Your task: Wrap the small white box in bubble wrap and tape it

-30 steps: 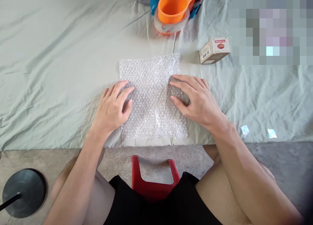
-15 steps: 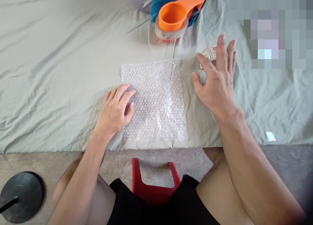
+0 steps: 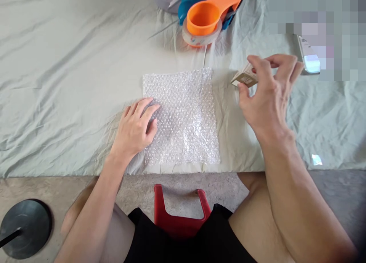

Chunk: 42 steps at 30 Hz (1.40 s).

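A square sheet of bubble wrap (image 3: pixel 183 118) lies flat near the table's front edge. My left hand (image 3: pixel 137 125) rests on its left side, fingers loosely spread and holding nothing. To the right of the sheet, my right hand (image 3: pixel 268 87) has its thumb and index finger closed around a small printed box (image 3: pixel 245 78). The box is tilted, with one end facing left, and the hand hides its right part. The other fingers of that hand are bent away from the box.
An orange-and-blue tape dispenser (image 3: pixel 204 18) with a roll of clear tape (image 3: pixel 201 37) stands at the back. A phone-like shiny object (image 3: pixel 310 62) lies at the right beside a blurred patch. A red stool (image 3: pixel 183 221) and a round black base (image 3: pixel 25 228) are below the table.
My right hand has moved slightly right, and its thumb and index finger have closed on the small box, which is now tilted. The left hand and the bubble wrap have stayed put.
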Available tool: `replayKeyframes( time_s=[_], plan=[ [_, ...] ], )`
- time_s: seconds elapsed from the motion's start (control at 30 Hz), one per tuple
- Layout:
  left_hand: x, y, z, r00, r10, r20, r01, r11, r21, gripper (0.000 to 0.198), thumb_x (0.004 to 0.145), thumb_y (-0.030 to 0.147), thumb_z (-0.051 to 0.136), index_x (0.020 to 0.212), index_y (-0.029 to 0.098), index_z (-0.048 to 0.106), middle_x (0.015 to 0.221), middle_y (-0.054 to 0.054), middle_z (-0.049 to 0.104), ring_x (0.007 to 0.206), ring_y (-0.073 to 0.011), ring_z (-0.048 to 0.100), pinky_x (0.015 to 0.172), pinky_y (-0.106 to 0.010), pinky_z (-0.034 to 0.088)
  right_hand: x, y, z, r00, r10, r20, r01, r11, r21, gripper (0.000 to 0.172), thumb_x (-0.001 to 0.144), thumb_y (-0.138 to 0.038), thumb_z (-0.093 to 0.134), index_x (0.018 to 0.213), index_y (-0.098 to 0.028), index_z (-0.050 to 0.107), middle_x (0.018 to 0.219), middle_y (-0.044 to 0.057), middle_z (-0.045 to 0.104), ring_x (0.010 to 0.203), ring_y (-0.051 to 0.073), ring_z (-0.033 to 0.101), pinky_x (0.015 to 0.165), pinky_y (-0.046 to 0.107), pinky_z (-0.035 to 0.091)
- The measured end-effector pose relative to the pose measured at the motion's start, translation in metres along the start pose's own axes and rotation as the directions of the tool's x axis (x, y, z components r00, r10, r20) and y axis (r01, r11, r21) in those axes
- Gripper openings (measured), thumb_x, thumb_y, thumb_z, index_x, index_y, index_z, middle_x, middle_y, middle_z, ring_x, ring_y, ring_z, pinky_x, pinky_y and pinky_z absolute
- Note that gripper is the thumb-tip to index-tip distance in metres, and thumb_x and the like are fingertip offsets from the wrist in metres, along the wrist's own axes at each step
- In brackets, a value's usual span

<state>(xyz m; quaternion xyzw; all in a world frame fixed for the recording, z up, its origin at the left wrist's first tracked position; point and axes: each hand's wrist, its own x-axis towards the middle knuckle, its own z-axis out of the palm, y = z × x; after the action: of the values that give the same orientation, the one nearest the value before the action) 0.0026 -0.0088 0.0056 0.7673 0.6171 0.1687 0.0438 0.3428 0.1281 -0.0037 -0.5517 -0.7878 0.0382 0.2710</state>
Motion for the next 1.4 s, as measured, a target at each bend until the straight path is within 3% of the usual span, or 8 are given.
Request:
replayKeyframes(
  time_s=[0.23, 0.4, 0.6, 0.7, 0.9, 1.17, 1.3, 1.4],
  plan=[
    [0.000, 0.001, 0.000, 1.000, 0.002, -0.011, -0.002, 1.000, 0.004, 0.041, 0.115, 0.026, 0.048, 0.152, 0.026, 0.067, 0.162, -0.014, 0.070, 0.150, -0.0392, 0.067, 0.121, -0.062, 0.055, -0.019, 0.005, 0.000, 0.999, -0.025, -0.027, 0.028, 0.994, 0.107, 0.057, 0.115, -0.066, 0.047, 0.168, -0.048, 0.052, 0.166, 0.015, 0.051, 0.145, 0.048, 0.061, 0.121, 0.078, 0.055],
    [0.000, 0.001, 0.000, 1.000, 0.005, -0.004, -0.005, 1.000, 0.024, 0.041, 0.115, 0.025, 0.049, 0.152, 0.027, 0.066, 0.162, -0.013, 0.070, 0.150, -0.0382, 0.067, 0.121, -0.060, 0.054, -0.031, -0.022, 0.003, 0.991, -0.030, -0.127, 0.057, 0.975, 0.214, 0.062, 0.115, -0.056, 0.057, 0.173, -0.039, 0.044, 0.159, 0.017, 0.060, 0.146, 0.044, 0.062, 0.115, 0.070, 0.063],
    [0.000, 0.001, 0.001, 0.999, 0.020, -0.031, -0.019, 0.999, 0.040, 0.039, 0.115, 0.025, 0.050, 0.150, 0.023, 0.067, 0.160, -0.014, 0.071, 0.150, -0.0369, 0.068, 0.119, -0.056, 0.055, -0.045, -0.068, 0.019, 0.974, -0.216, -0.063, 0.211, 0.785, 0.583, 0.064, 0.112, -0.043, 0.073, 0.171, -0.041, 0.050, 0.157, 0.009, 0.066, 0.142, 0.036, 0.071, 0.115, 0.058, 0.068],
    [0.000, 0.001, 0.002, 0.998, 0.043, -0.055, -0.040, 0.998, 0.056, 0.038, 0.115, 0.024, 0.051, 0.149, 0.021, 0.068, 0.159, -0.015, 0.072, 0.148, -0.0359, 0.069, 0.116, -0.054, 0.057, -0.051, -0.082, 0.029, 0.947, -0.319, -0.027, 0.255, 0.703, 0.664, 0.067, 0.111, -0.035, 0.075, 0.173, -0.040, 0.049, 0.163, 0.007, 0.067, 0.150, 0.034, 0.068, 0.127, 0.060, 0.062],
    [0.000, 0.000, 0.003, 0.995, 0.068, -0.072, -0.062, 0.995, 0.073, 0.038, 0.114, 0.022, 0.052, 0.148, 0.020, 0.068, 0.157, -0.016, 0.073, 0.145, -0.0356, 0.071, 0.113, -0.052, 0.058, -0.053, -0.097, 0.035, 0.927, -0.374, 0.037, 0.265, 0.720, 0.642, 0.066, 0.112, -0.020, 0.069, 0.172, -0.038, 0.050, 0.162, 0.006, 0.071, 0.151, 0.033, 0.069, 0.130, 0.061, 0.059],
    [-0.001, -0.001, 0.003, 0.996, 0.045, -0.076, -0.045, 0.999, 0.007, 0.042, 0.113, 0.023, 0.055, 0.154, 0.021, 0.064, 0.160, -0.016, 0.071, 0.150, -0.0350, 0.068, 0.120, -0.053, 0.055, -0.051, -0.094, 0.027, 0.910, -0.396, 0.120, 0.253, 0.763, 0.594, 0.070, 0.113, -0.027, 0.067, 0.177, -0.033, 0.040, 0.174, 0.012, 0.057, 0.164, 0.035, 0.056, 0.134, 0.062, 0.056],
    [-0.001, -0.002, 0.002, 0.986, -0.024, -0.164, 0.002, 0.991, -0.135, 0.046, 0.114, 0.024, 0.052, 0.160, 0.022, 0.057, 0.159, -0.015, 0.069, 0.150, -0.0318, 0.066, 0.123, -0.051, 0.056, -0.054, -0.096, 0.023, 0.917, -0.379, 0.126, 0.244, 0.781, 0.576, 0.075, 0.109, -0.015, 0.061, 0.179, -0.030, 0.036, 0.172, 0.014, 0.057, 0.159, 0.032, 0.061, 0.127, 0.056, 0.061],
    [-0.001, -0.002, 0.002, 0.956, -0.129, -0.263, 0.082, 0.980, -0.181, 0.044, 0.113, 0.022, 0.051, 0.156, 0.024, 0.060, 0.146, -0.013, 0.073, 0.130, -0.0279, 0.072, 0.111, -0.045, 0.061, -0.056, -0.097, 0.024, 0.929, -0.345, 0.134, 0.212, 0.792, 0.572, 0.074, 0.110, -0.014, 0.059, 0.178, -0.032, 0.038, 0.167, 0.013, 0.061, 0.150, 0.031, 0.067, 0.123, 0.055, 0.064]
  ],
)
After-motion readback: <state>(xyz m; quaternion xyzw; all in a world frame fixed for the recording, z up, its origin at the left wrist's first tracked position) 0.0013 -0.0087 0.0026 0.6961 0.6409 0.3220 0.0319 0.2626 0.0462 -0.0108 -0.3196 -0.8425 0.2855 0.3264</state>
